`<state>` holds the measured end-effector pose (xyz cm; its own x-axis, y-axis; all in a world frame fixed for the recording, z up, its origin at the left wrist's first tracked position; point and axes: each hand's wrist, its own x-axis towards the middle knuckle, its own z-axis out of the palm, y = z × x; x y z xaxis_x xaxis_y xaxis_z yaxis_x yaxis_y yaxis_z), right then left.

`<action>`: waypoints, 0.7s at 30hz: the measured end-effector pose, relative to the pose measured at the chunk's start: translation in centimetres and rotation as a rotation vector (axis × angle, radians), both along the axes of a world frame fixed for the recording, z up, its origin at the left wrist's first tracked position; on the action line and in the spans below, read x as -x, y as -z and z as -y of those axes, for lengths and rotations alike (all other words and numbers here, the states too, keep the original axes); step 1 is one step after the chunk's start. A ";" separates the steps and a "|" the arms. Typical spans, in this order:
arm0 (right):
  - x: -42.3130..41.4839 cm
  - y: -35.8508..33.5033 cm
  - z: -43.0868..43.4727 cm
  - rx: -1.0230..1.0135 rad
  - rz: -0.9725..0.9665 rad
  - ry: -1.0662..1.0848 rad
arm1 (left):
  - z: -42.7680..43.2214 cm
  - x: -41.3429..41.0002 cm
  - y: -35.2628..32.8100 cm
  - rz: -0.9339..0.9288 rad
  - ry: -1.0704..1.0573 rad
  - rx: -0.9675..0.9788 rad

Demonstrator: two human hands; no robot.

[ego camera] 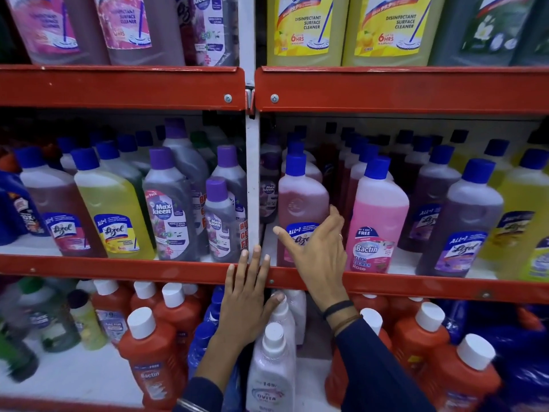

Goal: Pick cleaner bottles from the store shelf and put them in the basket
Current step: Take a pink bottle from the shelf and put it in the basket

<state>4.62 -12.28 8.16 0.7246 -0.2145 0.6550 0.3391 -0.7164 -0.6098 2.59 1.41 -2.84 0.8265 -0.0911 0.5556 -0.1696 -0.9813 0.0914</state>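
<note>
A dark pink cleaner bottle [301, 200] with a blue cap stands at the front of the middle shelf, just right of the white upright. My right hand [318, 248] is spread over its label, thumb to the left and fingers around the right side, touching it but not closed. My left hand [246, 295] lies flat with fingers apart against the red shelf edge [118, 270], holding nothing. No basket is in view.
A pink rose floor cleaner [377, 221] stands right beside the touched bottle. Yellow [114, 209] and purple bottles [170, 209] fill the left bay. Red bottles [148, 352] and a white bottle [271, 370] crowd the lower shelf beneath my arms. Large bottles [300, 28] sit above.
</note>
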 end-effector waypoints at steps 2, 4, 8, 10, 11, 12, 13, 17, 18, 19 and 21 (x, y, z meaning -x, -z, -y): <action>0.9 0.4 1.3 -0.050 0.083 -0.014 | 0.1 0.3 -0.2 -0.043 0.007 0.022; 1.7 1.0 3.0 -0.189 0.186 -0.068 | 0.2 0.7 -0.4 -0.082 0.039 0.081; 1.5 1.8 6.9 -0.365 0.336 -0.047 | 1.7 1.9 -1.1 -0.184 0.096 0.209; 0.6 2.1 8.4 -0.323 0.309 0.029 | 3.0 2.6 -1.0 -0.202 0.083 0.216; 0.1 2.1 8.9 -0.282 0.269 0.074 | 3.7 2.7 -0.8 -0.197 0.071 0.223; -0.3 2.1 9.2 -0.231 0.218 0.125 | 4.4 2.8 -0.7 -0.185 0.054 0.233; -0.7 2.1 9.3 -0.177 0.158 0.170 | 4.9 2.8 -0.3 -0.169 0.032 0.238; -1.8 3.0 9.3 -0.063 -0.019 0.190 | 5.8 2.3 0.8 -0.089 -0.065 0.210; -2.0 3.2 9.4 -0.058 -0.024 0.181 | 5.8 2.2 0.9 -0.084 -0.079 0.206; -2.1 3.3 9.4 -0.060 -0.017 0.176 | 5.8 2.2 0.9 -0.079 -0.088 0.200; -2.2 3.1 9.5 -0.079 -0.012 0.161 | 5.8 2.0 1.0 -0.068 -0.097 0.186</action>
<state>6.80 -21.76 5.07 0.6844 -0.3791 0.6228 0.2161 -0.7103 -0.6698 0.55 -4.35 -3.89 0.8624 0.0897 0.4982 -0.0626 -0.9578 0.2807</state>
